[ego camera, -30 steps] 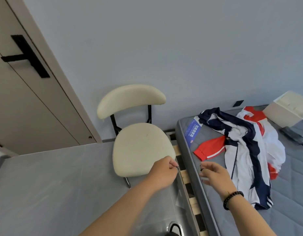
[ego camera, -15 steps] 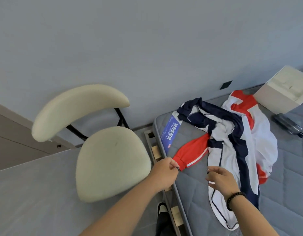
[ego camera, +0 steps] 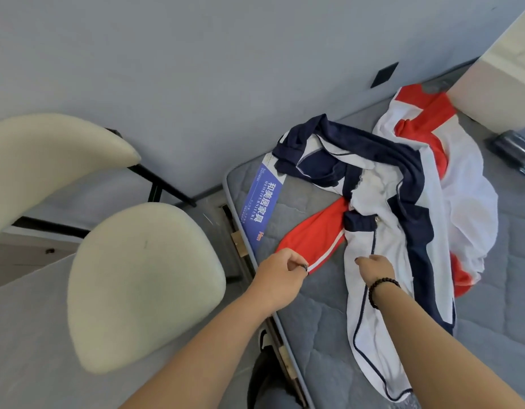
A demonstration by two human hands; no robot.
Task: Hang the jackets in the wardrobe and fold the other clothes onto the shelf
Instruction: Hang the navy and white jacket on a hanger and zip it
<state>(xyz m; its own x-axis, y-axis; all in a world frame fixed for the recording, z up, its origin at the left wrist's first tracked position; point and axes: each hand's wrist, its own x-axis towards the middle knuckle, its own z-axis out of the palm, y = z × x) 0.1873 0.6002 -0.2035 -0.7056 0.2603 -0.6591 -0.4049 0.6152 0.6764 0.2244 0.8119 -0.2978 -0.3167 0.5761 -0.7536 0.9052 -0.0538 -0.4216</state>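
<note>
Left hand [ego camera: 280, 268]: fingers curled together, pinching a small dark item at the cuff of the red sleeve [ego camera: 313, 236].
Right hand [ego camera: 374, 268]: fingers bent down onto the white front of the navy-and-white jacket [ego camera: 382, 231]; whether it grips the cloth cannot be told. Beaded bracelet [ego camera: 380, 289] on the wrist.
Red-and-white garment [ego camera: 461, 178]: beyond the right hand, under the jacket.
Bed [ego camera: 323, 314]: grey quilted mattress, carries both garments.
Chair [ego camera: 143, 278]: cream, left of the left hand.
White box [ego camera: 503, 84]: far right.

On the grey mattress [ego camera: 329, 335], the left hand [ego camera: 280, 271] pinches the red sleeve cuff [ego camera: 310, 262] while the right hand [ego camera: 374, 267] rests on the white-and-navy jacket [ego camera: 379, 240]
</note>
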